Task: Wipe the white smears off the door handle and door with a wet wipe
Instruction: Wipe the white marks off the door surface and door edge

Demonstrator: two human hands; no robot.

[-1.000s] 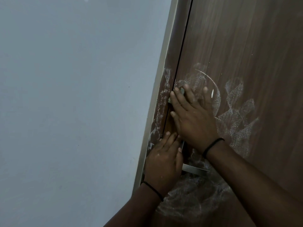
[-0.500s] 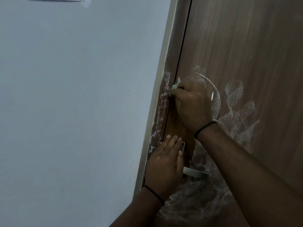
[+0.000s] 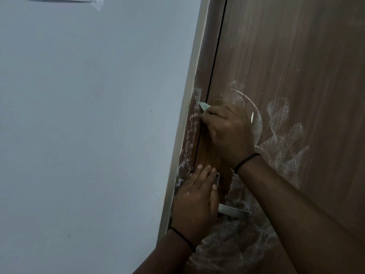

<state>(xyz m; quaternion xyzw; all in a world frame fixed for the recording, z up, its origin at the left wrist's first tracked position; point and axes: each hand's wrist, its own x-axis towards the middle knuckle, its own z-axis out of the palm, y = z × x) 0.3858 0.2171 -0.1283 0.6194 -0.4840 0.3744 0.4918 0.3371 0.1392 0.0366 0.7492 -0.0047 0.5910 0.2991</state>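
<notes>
Right hand: my right hand [image 3: 229, 133] is bunched up, fingers curled tight round the wet wipe [image 3: 205, 106], only a pale corner poking out past my fingertips at the door's edge.
Left hand: my left hand [image 3: 195, 200] lies flat over the handle plate, fingers straight and close together, tips pointing up the door [image 3: 286, 56].
Wipe position: pressed right at the gap between door and frame [image 3: 199, 123], above the handle.
Done: the strip of wood between my two hands looks clean and dark, no white on it.
Handle: only a bit of the door handle [image 3: 233, 212] shows, a bare metal bar sticking out from under my left palm; I can't tell how clean the rest is.
Left on the door: plenty. A curved streak and big blotchy white smears [image 3: 284, 143] sit to the right of my wrist, and another cloudy patch spreads below the handle.
Left on the frame: a powdery white streak runs down it just beside the wipe.
Progress: early going, I'd judge, with most of the mess not yet touched.
</notes>
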